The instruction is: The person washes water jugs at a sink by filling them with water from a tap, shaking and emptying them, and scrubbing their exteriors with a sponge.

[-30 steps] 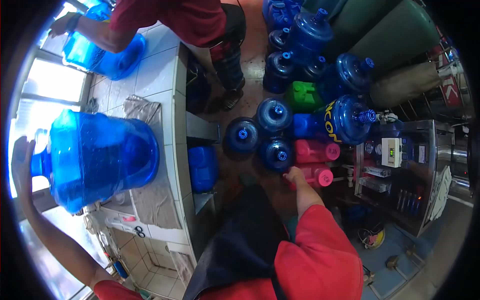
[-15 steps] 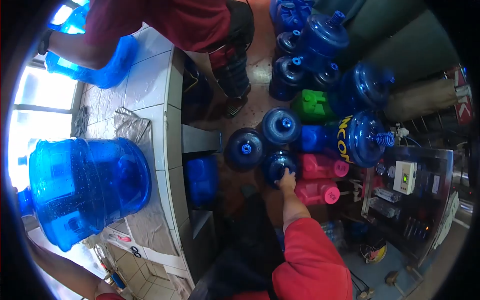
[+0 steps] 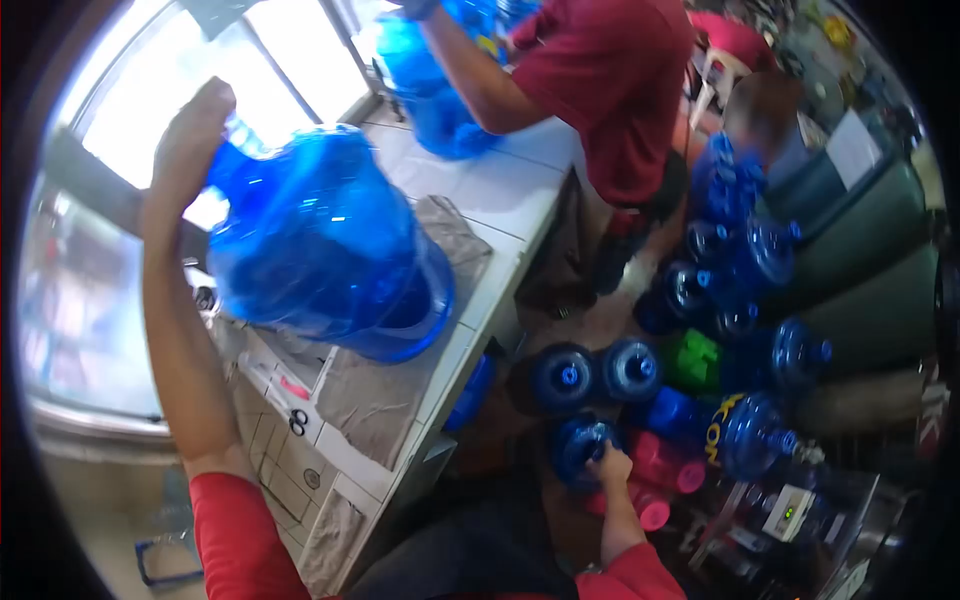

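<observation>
My left hand is closed at the neck of a large clear-blue water jug, which rests on the tiled counter, its base by a crumpled grey cloth. The jug's surface is slightly blurred. Low on the right, my right hand is closed at the neck of a darker blue water jug standing on the floor. Two similar capped jugs stand just beyond it, a left one and a right one. Pink jerrycans are beside my right hand.
A co-worker in a dark red shirt stands at the counter by another blue jug. Scissors lie near the counter's lower edge. A green jerrycan, several more jugs and a control box fill the right side.
The view has swung toward the counter, so my left hand and forearm now show at the counter jug's neck. My right hand remains at the floor jug's neck.
</observation>
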`<state>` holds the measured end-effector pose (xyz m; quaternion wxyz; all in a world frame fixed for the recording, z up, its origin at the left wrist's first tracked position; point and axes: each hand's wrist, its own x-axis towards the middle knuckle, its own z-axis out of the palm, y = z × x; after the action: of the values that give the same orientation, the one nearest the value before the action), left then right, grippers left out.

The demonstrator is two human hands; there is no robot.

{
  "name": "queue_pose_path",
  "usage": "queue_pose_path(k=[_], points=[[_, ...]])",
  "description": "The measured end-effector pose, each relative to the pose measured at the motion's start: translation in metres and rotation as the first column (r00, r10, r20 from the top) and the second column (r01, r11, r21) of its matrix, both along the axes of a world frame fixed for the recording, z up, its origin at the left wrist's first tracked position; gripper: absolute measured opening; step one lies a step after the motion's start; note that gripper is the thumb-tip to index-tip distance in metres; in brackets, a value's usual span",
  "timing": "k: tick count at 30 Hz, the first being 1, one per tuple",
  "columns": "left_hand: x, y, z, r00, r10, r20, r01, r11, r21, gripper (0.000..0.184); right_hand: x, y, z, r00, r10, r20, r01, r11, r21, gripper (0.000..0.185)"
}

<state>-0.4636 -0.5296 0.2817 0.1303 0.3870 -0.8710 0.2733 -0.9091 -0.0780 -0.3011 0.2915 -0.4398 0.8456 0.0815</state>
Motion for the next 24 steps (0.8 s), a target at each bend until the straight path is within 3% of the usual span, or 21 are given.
queue_pose_path(k=[1,3,6,7,9,11,12,13,15,17,19,21,22,24], points=[[-0.007,0.007,-0.004,0.994,-0.104,-0.016,0.103,0.993,-0.049,0.029,-0.001,-0.005,0.029,0.998,0.055,0.022,-0.054,0.998,-0.012,0.072],[-0.042,0.03,0.003,0.952,0.129,-0.278,-0.05,0.96,0.275,0.024,-0.004,-0.017,0.09,0.99,0.138,0.014,-0.137,0.989,-0.05,0.067],[-0.044,0.027,-0.002,0.833,0.036,-0.552,0.13,0.957,0.26,0.055,0.001,-0.025,0.177,0.961,0.275,-0.012,-0.274,0.95,-0.151,0.059],[-0.05,0.033,0.0,0.758,0.075,-0.647,0.151,0.946,0.286,0.062,0.002,-0.031,0.204,0.949,0.317,0.005,-0.311,0.934,-0.177,0.058],[-0.049,0.036,-0.003,0.751,-0.062,-0.657,0.089,0.996,0.007,0.079,0.012,-0.041,0.263,0.923,0.384,-0.003,-0.376,0.904,-0.205,0.057],[-0.037,0.067,0.004,0.719,-0.135,-0.682,0.058,0.989,-0.135,0.086,0.028,-0.045,0.322,0.89,0.456,0.014,-0.435,0.858,-0.274,0.057],[-0.027,0.083,0.002,0.676,-0.128,-0.726,0.059,0.991,-0.121,0.085,0.034,-0.045,0.342,0.851,0.522,-0.052,-0.495,0.767,-0.409,0.053],[-0.014,0.093,-0.005,0.626,-0.162,-0.763,0.066,0.986,-0.155,0.084,0.045,-0.045,0.368,0.835,0.545,-0.069,-0.523,0.749,-0.406,0.053],[0.021,0.124,-0.031,0.595,-0.083,-0.799,0.046,0.997,-0.069,0.08,0.073,-0.045,0.43,0.793,0.606,-0.058,-0.541,0.657,-0.524,0.048],[0.064,0.158,-0.068,0.549,-0.042,-0.835,0.044,0.999,-0.022,0.064,0.099,-0.041,0.48,0.69,0.71,-0.14,-0.584,0.432,-0.688,0.046],[0.119,0.173,-0.131,0.49,0.079,-0.868,0.026,0.994,0.105,0.057,0.119,-0.03,0.536,0.68,0.725,-0.11,-0.589,0.45,-0.671,0.05],[0.183,0.201,-0.199,0.438,0.302,-0.847,-0.1,0.952,0.288,0.05,0.136,-0.015,0.59,0.486,0.753,-0.444,-0.796,0.171,-0.581,0.049],[0.215,0.223,-0.227,0.44,0.403,-0.802,-0.145,0.914,0.379,0.046,0.147,-0.009,0.606,0.453,0.735,-0.505,-0.796,0.079,-0.6,0.05],[0.28,0.27,-0.273,0.399,0.53,-0.748,-0.23,0.848,0.478,0.042,0.166,-0.007,0.624,0.504,0.699,-0.507,-0.661,-0.066,-0.748,0.051]])
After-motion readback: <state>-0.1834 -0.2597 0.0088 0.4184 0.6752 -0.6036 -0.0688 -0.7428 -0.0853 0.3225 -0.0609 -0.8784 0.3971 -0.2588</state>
